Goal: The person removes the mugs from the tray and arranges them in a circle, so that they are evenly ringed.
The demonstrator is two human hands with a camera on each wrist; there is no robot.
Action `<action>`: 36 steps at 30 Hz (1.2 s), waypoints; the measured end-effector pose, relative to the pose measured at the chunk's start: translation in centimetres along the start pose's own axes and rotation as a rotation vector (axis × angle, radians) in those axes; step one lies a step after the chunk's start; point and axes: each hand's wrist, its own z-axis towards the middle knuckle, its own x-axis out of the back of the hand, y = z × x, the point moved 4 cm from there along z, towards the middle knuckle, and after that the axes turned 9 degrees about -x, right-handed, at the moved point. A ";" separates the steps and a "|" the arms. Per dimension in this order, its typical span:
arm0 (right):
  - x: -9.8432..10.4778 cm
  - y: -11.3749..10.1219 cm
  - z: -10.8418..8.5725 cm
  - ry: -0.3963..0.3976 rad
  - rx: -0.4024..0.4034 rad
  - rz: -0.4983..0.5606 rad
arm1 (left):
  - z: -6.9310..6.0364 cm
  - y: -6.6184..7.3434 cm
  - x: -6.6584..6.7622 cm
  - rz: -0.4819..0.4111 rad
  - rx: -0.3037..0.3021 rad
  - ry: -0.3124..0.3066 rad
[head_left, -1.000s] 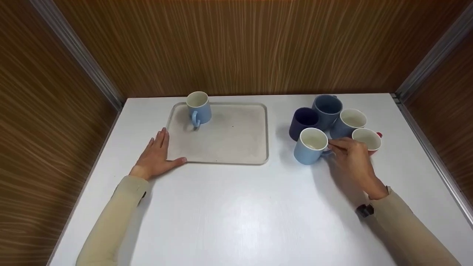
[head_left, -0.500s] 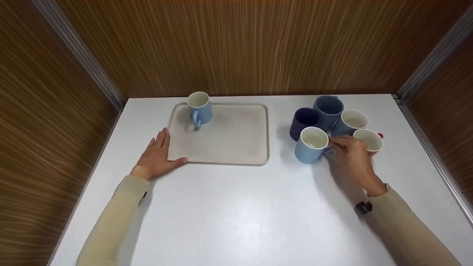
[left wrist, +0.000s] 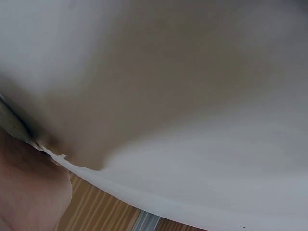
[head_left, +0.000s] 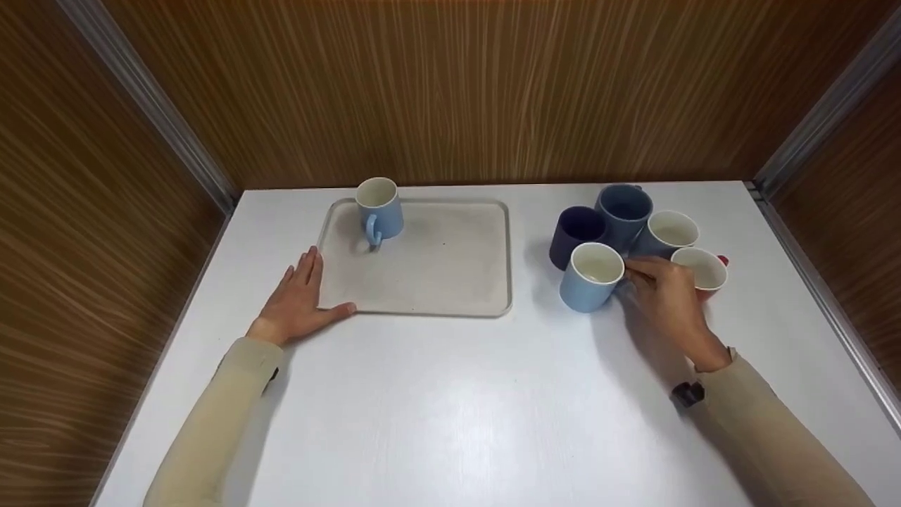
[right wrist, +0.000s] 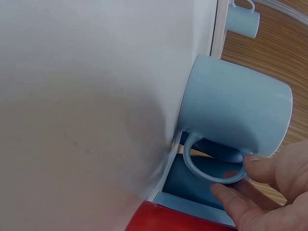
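Note:
In the head view, my right hand (head_left: 669, 299) is at the handle side of a light blue mug (head_left: 588, 292). The right wrist view shows thumb and fingers pinching the top of its handle (right wrist: 193, 166). This mug stands upright at the front of a mug group. Flat on the tray's front left corner lies my left hand (head_left: 295, 299), fingers straight and thumb spread along the near edge. The beige tray (head_left: 436, 274) bears another light blue mug (head_left: 382, 217) at its back left, handle toward me. The left wrist view shows mostly blurred white tabletop.
Behind the pinched mug stand a dark purple mug (head_left: 566, 246) and a slate blue mug (head_left: 623, 229). A blue mug with a white inside (head_left: 654, 246) and a red mug (head_left: 711, 290) stand to the right. Wood-grain panels (head_left: 479, 91) border the white table (head_left: 436, 408).
My right wrist has shifted slightly left and forward, with the fingers still at the light blue mug's handle. The left hand and the tray stay as they were.

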 end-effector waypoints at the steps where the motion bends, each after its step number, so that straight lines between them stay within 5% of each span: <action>1: -0.1 0.0 0.0 -0.002 -0.004 -0.001 | -0.1 0.0 0.0 0.000 0.000 -0.002; 11: -0.1 -0.4 0.0 -0.022 -0.039 -0.016 | -0.3 -0.2 -0.1 -0.008 0.005 -0.004; 20: -0.3 -4.6 1.7 0.045 0.058 -0.024 | -0.3 -0.2 -0.2 -0.007 -0.001 0.006; 29: -5.2 -10.4 5.2 -0.054 0.184 0.041 | -0.1 -0.4 -0.1 -0.004 -0.002 0.020; 36: -11.2 -12.7 7.2 -0.249 0.135 0.045 | 0.0 -0.2 0.0 -0.010 -0.011 0.012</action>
